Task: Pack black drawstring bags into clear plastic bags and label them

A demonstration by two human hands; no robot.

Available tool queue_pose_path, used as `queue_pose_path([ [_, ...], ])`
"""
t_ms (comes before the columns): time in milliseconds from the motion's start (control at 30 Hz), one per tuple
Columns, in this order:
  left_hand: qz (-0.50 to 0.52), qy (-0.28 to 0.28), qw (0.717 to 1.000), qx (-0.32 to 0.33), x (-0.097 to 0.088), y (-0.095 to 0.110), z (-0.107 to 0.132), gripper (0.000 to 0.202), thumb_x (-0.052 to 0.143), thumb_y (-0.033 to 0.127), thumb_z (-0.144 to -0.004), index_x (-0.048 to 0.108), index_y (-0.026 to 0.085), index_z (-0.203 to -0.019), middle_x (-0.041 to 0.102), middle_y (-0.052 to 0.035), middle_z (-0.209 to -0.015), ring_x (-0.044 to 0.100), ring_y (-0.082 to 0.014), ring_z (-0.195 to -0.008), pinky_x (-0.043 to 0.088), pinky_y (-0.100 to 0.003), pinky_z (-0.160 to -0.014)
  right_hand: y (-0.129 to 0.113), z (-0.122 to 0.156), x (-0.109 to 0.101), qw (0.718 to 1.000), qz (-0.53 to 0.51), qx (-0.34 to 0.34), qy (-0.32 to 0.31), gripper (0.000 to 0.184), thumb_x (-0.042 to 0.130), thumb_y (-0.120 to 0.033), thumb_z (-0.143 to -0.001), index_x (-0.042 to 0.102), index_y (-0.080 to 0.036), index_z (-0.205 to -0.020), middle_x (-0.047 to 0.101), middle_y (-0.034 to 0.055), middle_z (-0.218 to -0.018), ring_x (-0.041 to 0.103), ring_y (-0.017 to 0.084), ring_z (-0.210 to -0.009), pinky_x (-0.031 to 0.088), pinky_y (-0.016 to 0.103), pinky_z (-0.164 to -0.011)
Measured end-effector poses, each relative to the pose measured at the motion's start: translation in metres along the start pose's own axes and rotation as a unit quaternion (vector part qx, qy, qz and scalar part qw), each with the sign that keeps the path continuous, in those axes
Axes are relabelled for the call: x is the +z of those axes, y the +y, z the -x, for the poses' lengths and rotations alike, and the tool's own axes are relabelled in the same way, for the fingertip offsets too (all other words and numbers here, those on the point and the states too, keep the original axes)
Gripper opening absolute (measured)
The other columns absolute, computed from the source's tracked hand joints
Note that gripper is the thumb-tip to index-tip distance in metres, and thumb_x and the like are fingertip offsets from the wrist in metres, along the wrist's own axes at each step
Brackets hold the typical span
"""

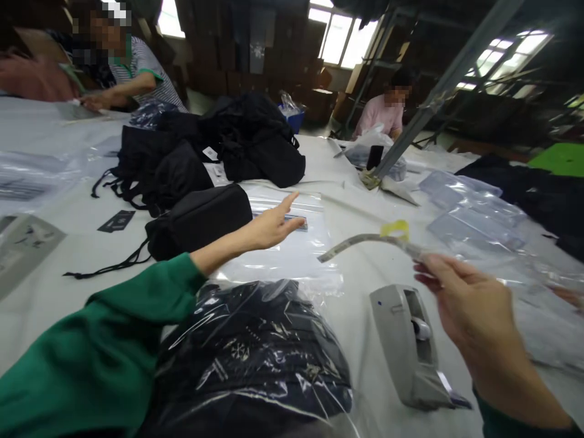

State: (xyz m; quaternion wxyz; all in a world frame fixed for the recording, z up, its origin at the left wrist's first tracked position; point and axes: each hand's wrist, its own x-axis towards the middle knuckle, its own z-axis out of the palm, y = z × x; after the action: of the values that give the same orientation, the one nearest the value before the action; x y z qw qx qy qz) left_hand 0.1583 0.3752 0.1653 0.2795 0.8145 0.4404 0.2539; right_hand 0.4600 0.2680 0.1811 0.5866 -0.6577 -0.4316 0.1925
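Observation:
My left hand [270, 227], fingers spread, is over a clear plastic bag [314, 267] with a barcode label. Beside that wrist lies a black drawstring pouch [201, 219]. My right hand [469, 298] is closed on one end of a long, thin, pale strip [360, 240], which curves away to the left; a piece of yellow tape [396, 229] shows by it. Under the right hand stands a grey tape dispenser [410, 353]. Closest to me is a dark folded item in clear plastic [255, 359], with a pale snowflake print showing.
Black drawstring bags [182, 152] are piled at the back left, near a black tag [116, 221]. Clear plastic bags [474, 213] lie at the right. A metal post [438, 103] rises from the table. Two other people sit or stand across the table.

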Motion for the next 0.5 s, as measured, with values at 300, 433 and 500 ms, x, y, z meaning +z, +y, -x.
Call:
queue_pose_path([
  [300, 0.107, -0.026, 0.994, -0.014, -0.008, -0.038, 0.094, 0.052, 0.061, 0.041, -0.085, 0.053, 0.022, -0.133, 0.071, -0.0072, -0.104, 0.067, -0.0181, -0.078, 0.054, -0.028, -0.070, 0.011, 0.011, 0.028, 0.979, -0.061, 0.123, -0.152, 0.035, 0.088, -0.042, -0.056, 0.074, -0.016, -0.075, 0.072, 0.0047, -0.074, 0.065, 0.017, -0.068, 0.055, 0.031, -0.069],
  [433, 0.210, -0.119, 0.965, 0.102, 0.017, 0.009, 0.020, 0.094, 0.075, 0.025, -0.072, 0.023, 0.021, -0.151, 0.069, -0.0018, -0.082, 0.060, -0.0130, -0.059, 0.048, -0.023, -0.057, -0.014, 0.017, 0.030, 0.960, -0.078, 0.121, -0.240, 0.033, 0.085, -0.044, -0.065, 0.072, -0.015, -0.076, 0.072, 0.0046, -0.077, 0.066, 0.017, -0.073, 0.053, 0.029, -0.074],
  [500, 0.251, -0.206, 0.937, 0.129, 0.036, 0.031, -0.013, 0.096, 0.077, 0.024, -0.069, 0.026, 0.020, -0.150, 0.070, -0.0044, -0.089, 0.058, -0.0118, -0.058, 0.046, -0.023, -0.055, -0.020, 0.020, 0.026, 0.954, -0.079, 0.116, -0.266, 0.031, 0.082, -0.043, -0.069, 0.071, -0.015, -0.076, 0.071, 0.0047, -0.078, 0.065, 0.017, -0.074, 0.052, 0.030, -0.076],
])
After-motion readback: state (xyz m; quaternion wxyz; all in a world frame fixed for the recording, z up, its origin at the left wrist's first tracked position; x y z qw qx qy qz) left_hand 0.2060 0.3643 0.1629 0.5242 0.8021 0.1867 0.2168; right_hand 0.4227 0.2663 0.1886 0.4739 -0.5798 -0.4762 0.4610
